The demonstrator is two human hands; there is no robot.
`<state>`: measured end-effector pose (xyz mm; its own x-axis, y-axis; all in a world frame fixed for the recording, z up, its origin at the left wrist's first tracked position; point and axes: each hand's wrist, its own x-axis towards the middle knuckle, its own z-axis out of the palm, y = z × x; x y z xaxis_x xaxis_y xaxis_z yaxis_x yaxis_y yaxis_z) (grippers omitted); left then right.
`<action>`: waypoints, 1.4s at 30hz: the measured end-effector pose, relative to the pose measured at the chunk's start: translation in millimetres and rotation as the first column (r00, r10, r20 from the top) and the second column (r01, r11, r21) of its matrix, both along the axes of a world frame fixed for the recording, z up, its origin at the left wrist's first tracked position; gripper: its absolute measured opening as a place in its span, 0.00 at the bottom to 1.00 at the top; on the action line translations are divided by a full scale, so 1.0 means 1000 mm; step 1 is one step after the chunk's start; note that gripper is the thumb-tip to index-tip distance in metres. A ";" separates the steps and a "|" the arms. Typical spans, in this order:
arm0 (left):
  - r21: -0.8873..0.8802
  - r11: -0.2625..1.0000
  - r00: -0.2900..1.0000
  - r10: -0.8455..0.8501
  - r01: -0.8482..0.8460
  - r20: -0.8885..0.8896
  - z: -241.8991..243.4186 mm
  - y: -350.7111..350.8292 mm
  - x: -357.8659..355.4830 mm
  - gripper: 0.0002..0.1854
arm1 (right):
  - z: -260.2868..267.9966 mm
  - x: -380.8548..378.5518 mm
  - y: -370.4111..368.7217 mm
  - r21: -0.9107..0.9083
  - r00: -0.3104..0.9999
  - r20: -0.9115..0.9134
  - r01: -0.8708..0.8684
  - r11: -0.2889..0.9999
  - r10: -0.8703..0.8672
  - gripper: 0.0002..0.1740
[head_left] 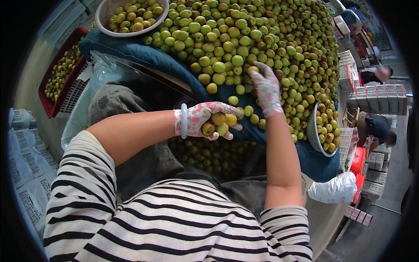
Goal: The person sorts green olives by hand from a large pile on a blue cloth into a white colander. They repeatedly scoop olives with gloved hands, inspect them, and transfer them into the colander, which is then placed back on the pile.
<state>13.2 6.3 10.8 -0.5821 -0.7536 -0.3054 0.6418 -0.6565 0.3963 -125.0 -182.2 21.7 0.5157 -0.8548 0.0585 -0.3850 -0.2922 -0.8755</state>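
My left hand (pixel 208 120), in a pink-patterned glove with a pale bangle at the wrist, cups several green-brown jujube-like fruits (pixel 218 118), palm up. My right hand (pixel 265 86), gloved alike, reaches into the edge of a large heap of the same fruits (pixel 229 42); its fingertips are at a yellowish fruit (pixel 253 69), and whether they grip it is unclear. The heap lies on a blue padded cloth (pixel 127 49). A few loose fruits (pixel 248 110) lie on the cloth between my hands. More fruits (pixel 212 157) lie below my left hand, in shadow between my legs.
A round white basket (pixel 100 19) of fruits stands at upper left, another pale basket (pixel 312 131) at right. A red crate (pixel 49 108) of fruits sits at far left. Stacked boxes, a white sack (pixel 334 188) and other people, one bending (pixel 376 126), are at far right.
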 end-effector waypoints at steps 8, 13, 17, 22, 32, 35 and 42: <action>0.084 0.992 0.995 -0.096 0.095 0.003 -0.026 0.002 0.006 0.27 | 0.036 -0.070 0.064 0.636 0.688 0.699 -0.473 0.610 -0.195 0.28; 0.289 0.956 0.943 -0.142 0.052 0.300 -0.042 0.013 0.017 0.25 | 0.020 -0.101 0.116 0.724 0.832 0.552 -0.441 0.531 -0.062 0.25; 0.300 0.952 0.881 -0.087 -0.064 0.464 -0.048 0.035 0.025 0.28 | -0.027 -0.118 0.161 0.874 0.960 0.275 -0.228 0.430 -0.049 0.27; 0.106 0.994 0.300 -0.111 0.034 0.947 -0.147 0.041 0.066 0.29 | -0.086 -0.123 0.180 0.808 0.990 0.126 -0.067 0.586 -0.060 0.28; 0.052 0.768 -0.344 0.224 0.639 0.912 -0.128 0.045 -0.001 0.30 | -0.102 -0.143 0.218 0.827 0.986 -0.106 0.015 0.562 0.129 0.24; 0.065 0.730 -0.392 0.287 0.681 0.874 -0.139 0.036 -0.021 0.27 | -0.091 -0.143 0.229 0.781 0.980 -0.121 -0.005 0.624 0.161 0.24; 0.143 0.759 -0.383 0.148 0.635 0.912 -0.141 0.040 -0.052 0.19 | -0.098 -0.155 0.235 0.639 0.917 -0.338 0.059 0.767 0.211 0.23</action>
